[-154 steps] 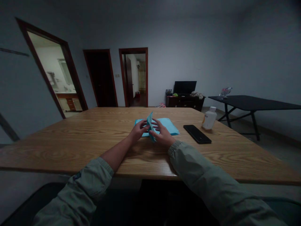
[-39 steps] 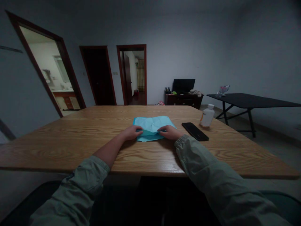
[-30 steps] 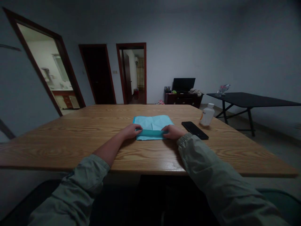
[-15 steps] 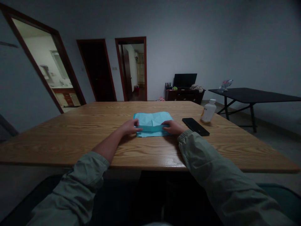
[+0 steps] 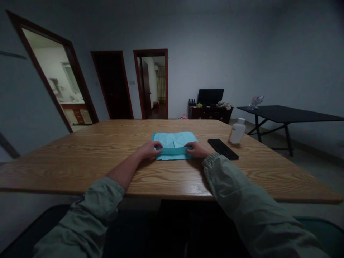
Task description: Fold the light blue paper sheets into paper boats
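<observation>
A creased sheet of light blue paper (image 5: 176,138) lies on the wooden table in front of me, with a darker blue folded strip running across its nearer part. My left hand (image 5: 151,149) pinches the left end of that strip between thumb and fingers. At the strip's right end, my right hand (image 5: 198,149) grips the paper in the same way. Both hands rest low, close to the tabletop. Just right of my right hand lies a black phone (image 5: 223,148), flat on the wood. Fingertips are partly hidden by the paper.
Beyond the phone, a white bottle (image 5: 237,131) stands upright near the right edge of the wooden table (image 5: 88,157). Farther off are a black folding table (image 5: 290,113) and a dark cabinet (image 5: 209,113) with a television (image 5: 211,96). Doorways open in the far wall.
The whole view has shifted slightly, so everything sits a little lower in the picture. Both hands keep hold of the strip's ends; the left fingers have curled further over it.
</observation>
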{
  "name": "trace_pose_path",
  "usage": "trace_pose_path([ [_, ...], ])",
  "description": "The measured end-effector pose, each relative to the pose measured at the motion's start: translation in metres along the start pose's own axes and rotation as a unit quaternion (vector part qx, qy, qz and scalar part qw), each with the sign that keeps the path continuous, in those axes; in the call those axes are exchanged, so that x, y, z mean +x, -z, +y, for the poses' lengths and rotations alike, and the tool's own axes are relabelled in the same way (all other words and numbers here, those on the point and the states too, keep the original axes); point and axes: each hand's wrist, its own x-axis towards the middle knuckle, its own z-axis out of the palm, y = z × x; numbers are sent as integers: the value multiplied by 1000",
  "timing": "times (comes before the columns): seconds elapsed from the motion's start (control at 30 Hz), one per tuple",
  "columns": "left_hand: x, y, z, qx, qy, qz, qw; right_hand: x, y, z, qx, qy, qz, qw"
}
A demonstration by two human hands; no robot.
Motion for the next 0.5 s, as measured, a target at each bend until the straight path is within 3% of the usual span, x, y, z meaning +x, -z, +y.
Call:
trace_pose_path([
  [0.17, 0, -3, 2, -14, 4, -7, 1000, -4, 2, -9, -24, 1, 1, 1000],
  [0.33, 3, -6, 3, -22, -1, -1, 1000, 0, -11, -37, -153, 80, 33, 984],
  [0.5, 5, -8, 0, -27, -17, -2, 999, 9, -24, -59, -186, 113, 29, 975],
])
